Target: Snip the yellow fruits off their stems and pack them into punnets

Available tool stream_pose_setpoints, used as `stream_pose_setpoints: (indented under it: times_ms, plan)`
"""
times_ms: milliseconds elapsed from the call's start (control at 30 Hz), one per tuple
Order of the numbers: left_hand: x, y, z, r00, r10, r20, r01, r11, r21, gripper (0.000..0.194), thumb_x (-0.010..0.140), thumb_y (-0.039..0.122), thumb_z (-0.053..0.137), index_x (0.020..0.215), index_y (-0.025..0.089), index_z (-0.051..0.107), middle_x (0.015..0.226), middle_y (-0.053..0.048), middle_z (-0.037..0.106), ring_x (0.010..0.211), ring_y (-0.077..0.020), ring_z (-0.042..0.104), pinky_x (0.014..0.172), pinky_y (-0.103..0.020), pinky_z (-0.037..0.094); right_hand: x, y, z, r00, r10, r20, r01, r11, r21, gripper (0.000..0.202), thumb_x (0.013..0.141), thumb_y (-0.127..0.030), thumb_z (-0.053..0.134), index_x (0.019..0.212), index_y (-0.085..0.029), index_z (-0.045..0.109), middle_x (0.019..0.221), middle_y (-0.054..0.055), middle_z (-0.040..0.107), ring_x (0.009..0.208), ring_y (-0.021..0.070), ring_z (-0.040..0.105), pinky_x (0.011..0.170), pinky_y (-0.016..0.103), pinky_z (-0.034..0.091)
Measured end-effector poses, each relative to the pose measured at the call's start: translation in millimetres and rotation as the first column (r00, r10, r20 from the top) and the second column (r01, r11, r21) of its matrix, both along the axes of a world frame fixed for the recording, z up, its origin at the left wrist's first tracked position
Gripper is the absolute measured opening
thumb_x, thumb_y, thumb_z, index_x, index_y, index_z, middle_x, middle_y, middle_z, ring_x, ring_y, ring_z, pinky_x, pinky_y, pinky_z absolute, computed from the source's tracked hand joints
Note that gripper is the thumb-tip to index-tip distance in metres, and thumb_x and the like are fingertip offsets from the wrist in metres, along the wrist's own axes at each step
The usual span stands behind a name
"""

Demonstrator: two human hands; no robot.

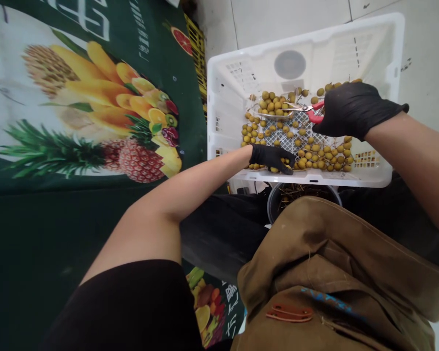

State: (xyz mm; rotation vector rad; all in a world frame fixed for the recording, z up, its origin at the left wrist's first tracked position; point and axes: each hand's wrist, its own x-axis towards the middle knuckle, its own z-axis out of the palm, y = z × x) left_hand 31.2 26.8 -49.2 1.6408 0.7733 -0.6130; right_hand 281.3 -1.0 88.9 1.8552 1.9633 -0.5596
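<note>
Longans [316,158] on thin stems lie in several clusters on the mesh bottom of a white plastic crate [397,58]. My left hand [272,157], in a black glove, is down by the near wall, its fingers curled around longans. In my right hand [351,108], also black-gloved, are pruning shears [316,112] with red handles, their blades pointing left. The blade tips are over the edge of a clear plastic tray [276,117] heaped with loose longans. Whether the tips touch the tray I cannot tell.
Below the crate's near side stands a bucket [272,202] with cut stems in it. A green banner [183,117] printed with fruit covers the left side. Yellow crates [195,44] show behind it. Pale floor tiles [289,19] lie beyond the white crate.
</note>
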Motion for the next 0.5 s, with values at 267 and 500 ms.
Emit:
stream_pose_setpoints:
  times_ms: [267, 500]
  plan:
    - [-9, -6, -17.7, 0.984, 0.116, 0.137, -0.116, 0.993, -0.012, 0.041, 0.086, 0.060, 0.086, 0.108, 0.025, 0.089, 0.120, -0.007, 0.091, 0.115, -0.0274, 0.078, 0.111, -0.040, 0.061, 1, -1, 7.3, 1.000, -0.014, 0.000, 0.014, 1.000, -0.012, 0.048, 0.117, -0.048, 0.057, 0.138, -0.010, 0.078, 0.137, 0.026, 0.083, 0.134, 0.0435, 0.081, 0.110, 0.052, 0.065]
    - [-6, 11, -11.8, 0.864, 0.478, 0.161, -0.488, 0.872, 0.032, 0.032, 0.105, 0.054, 0.078, 0.109, 0.022, 0.085, 0.126, -0.013, 0.091, 0.125, -0.0315, 0.083, 0.109, -0.046, 0.068, 6, 2, 7.5, 1.000, -0.002, -0.012, 0.002, 1.000, -0.006, 0.048, 0.117, -0.052, 0.057, 0.134, -0.013, 0.078, 0.132, 0.026, 0.083, 0.125, 0.0411, 0.082, 0.104, 0.048, 0.063]
